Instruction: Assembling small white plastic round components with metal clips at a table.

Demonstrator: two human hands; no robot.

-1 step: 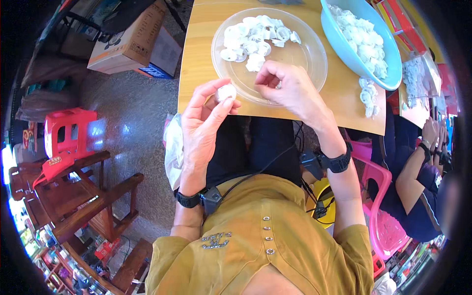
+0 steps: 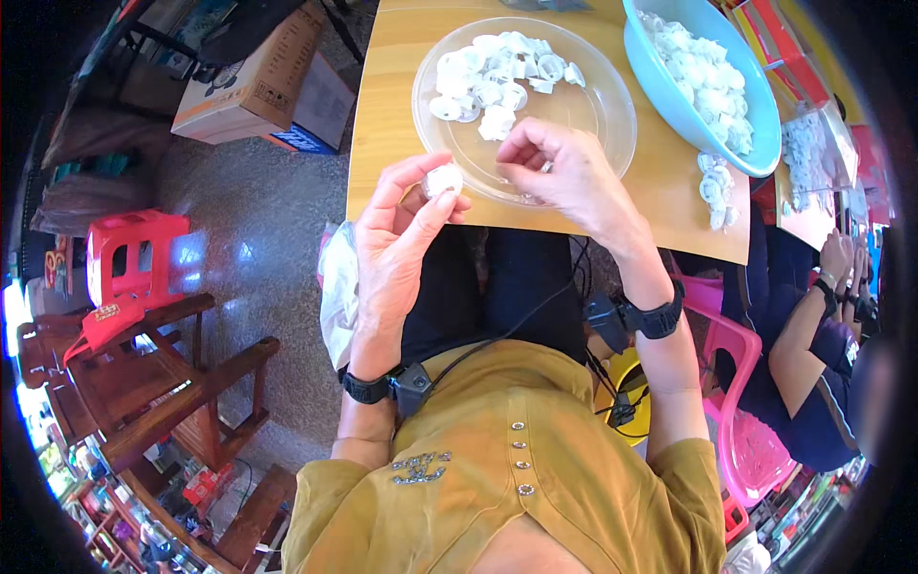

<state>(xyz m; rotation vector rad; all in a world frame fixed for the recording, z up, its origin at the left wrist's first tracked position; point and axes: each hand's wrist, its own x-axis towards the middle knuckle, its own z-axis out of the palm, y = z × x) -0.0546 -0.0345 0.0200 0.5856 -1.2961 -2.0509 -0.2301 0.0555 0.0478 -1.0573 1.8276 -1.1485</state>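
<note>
A small round white plastic piece (image 2: 443,180) is gripped between the thumb and fingers of my left hand (image 2: 400,215), just off the near left rim of a clear round tray (image 2: 598,134). My right hand (image 2: 572,182) is over the tray's near side with its fingers curled and thumb drawn in. Something tiny and pale shows by those fingers, too small to name. White ring-like plastic pieces (image 2: 492,72) lie heaped in the tray's far left part.
A light blue basin (image 2: 660,91) full of similar white pieces stands at the table's right. Beside it lies a small cluster of white pieces (image 2: 716,191). A co-worker's hands (image 2: 838,258) are at far right, near a pink chair (image 2: 736,411). Cardboard boxes (image 2: 253,91) stand on the floor, left.
</note>
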